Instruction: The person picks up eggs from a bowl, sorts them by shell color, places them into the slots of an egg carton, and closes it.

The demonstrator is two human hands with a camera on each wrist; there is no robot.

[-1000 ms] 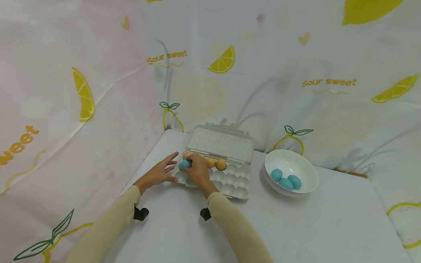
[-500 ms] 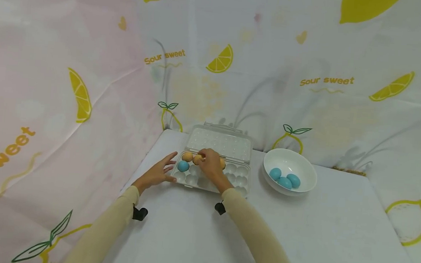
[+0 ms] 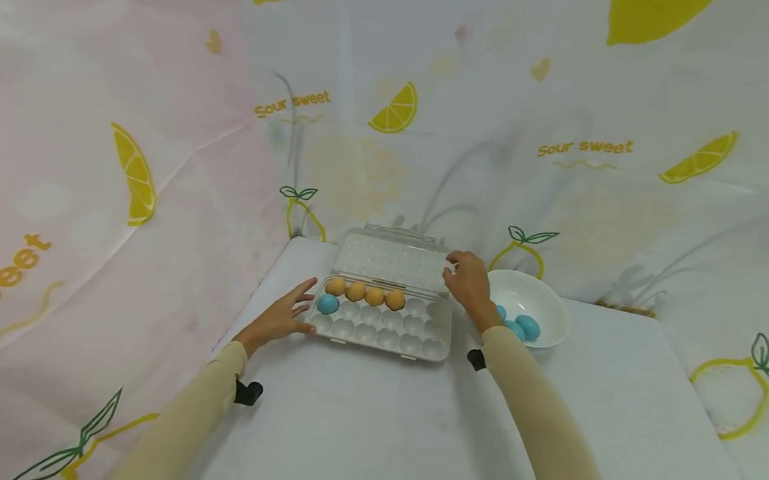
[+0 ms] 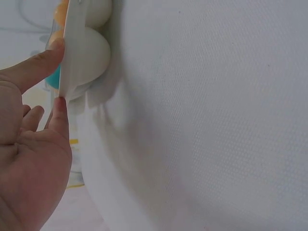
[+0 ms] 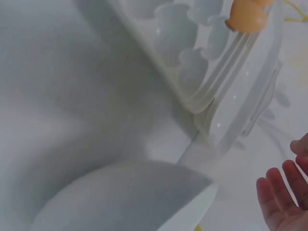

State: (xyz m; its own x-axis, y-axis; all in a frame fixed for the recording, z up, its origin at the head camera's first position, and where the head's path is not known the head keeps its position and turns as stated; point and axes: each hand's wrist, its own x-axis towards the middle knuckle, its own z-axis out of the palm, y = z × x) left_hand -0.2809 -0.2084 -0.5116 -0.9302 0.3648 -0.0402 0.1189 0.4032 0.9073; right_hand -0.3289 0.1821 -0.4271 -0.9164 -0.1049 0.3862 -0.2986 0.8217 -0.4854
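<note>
My left hand [image 3: 278,318] rests at the left end of a clear plastic egg carton [image 3: 446,335], its fingers spread and fairly straight. In the left wrist view its thumb [image 4: 45,60] touches the carton's rim. Several orange-brown eggs [image 3: 356,291] fill part of the back row, and one blue egg [image 3: 328,304] sits in the leftmost cup of the row in front. My right hand [image 3: 471,282], loosely bent and holding nothing, hovers between the carton and a white bowl [image 3: 555,302]. Blue eggs [image 3: 527,327] lie in that bowl, partly hidden by the right wrist.
The carton's lid [image 3: 393,259] lies back toward the wall. Behind the white table [image 3: 360,422] hangs a lemon-printed cloth [image 3: 481,165], which also covers the left side. A strip of brown rope [image 3: 626,309] shows at the table's back edge.
My right hand has let go of the blue egg in the carton, passed over the orange-brown eggs and moved right toward the bowl. My left hand keeps its place at the carton's left end.
</note>
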